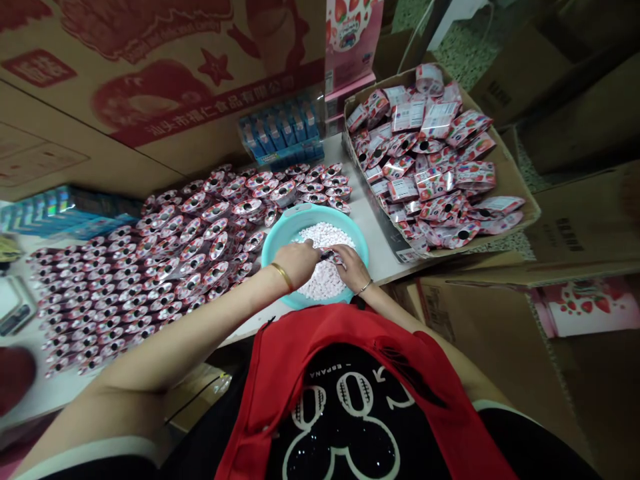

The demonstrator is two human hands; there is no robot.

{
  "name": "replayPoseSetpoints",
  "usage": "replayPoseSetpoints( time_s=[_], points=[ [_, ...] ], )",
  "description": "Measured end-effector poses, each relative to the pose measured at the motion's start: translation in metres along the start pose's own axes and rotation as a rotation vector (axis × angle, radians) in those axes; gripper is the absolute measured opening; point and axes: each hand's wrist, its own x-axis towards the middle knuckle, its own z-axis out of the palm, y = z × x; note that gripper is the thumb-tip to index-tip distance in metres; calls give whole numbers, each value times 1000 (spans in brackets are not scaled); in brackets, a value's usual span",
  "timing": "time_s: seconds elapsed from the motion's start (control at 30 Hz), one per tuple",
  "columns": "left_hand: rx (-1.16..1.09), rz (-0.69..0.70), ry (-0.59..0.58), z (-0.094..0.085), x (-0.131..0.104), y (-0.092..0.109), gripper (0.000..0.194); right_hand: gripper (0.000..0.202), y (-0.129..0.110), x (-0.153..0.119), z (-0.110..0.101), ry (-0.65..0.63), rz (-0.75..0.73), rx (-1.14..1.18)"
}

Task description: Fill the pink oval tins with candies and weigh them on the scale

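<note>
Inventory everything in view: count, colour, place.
Table: one, white, centre
Basin: one, turquoise, on the table
Pellets: many, white, in the basin
Held packet: one, pinkish, over the basin
Grouped packets: many, pinkish, table's left
Open carton: one, brown, right of basin
Heaped packets: many, pinkish, in the carton
Blue packs: two groups, blue, table's back
Large carton: at least one, brown, back left
Pink boxes: several, pink, top and right
Cardboard boxes: several, brown, right
Device: one, white, left edge
Rounded object: one, dark red, left edge
Floor: one, speckled, top right
Apron: one, red, bottom centre
Shirt: one, black, under the apron
Bangle: one, gold, left wrist
Bracelet: one, silver, right wrist
Left hand: one, over the basin
Right hand: one, over the basin
</note>
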Motion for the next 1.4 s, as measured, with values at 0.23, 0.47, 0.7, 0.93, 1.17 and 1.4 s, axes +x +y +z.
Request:
replayPoseSetpoints(
  time_s=[0.23, 0.47, 0.7, 0.93, 1.17, 1.4],
  points=[
    [-65, 1, 10, 9, -11, -17, 52, 49, 2, -3, 6, -23, 14, 33],
    [27, 17, -109, 10, -17, -25, 29, 49, 0, 1, 12, -81, 16, 59],
    [-17, -39, 73, 18, -27, -62, 24, 37, 3, -4, 8, -29, 180, 329],
    [-334, -76, 267, 73, -4, -65, 29, 36, 2, -2, 17, -21, 259, 481],
    [-562, 22, 467, 104, 4, -55, 36, 34, -12, 2, 17, -112, 193, 406],
    [-467, 77, 402, 106, -5, -49, 29, 26, -41, 14, 23, -167, 77, 312]
  ],
)
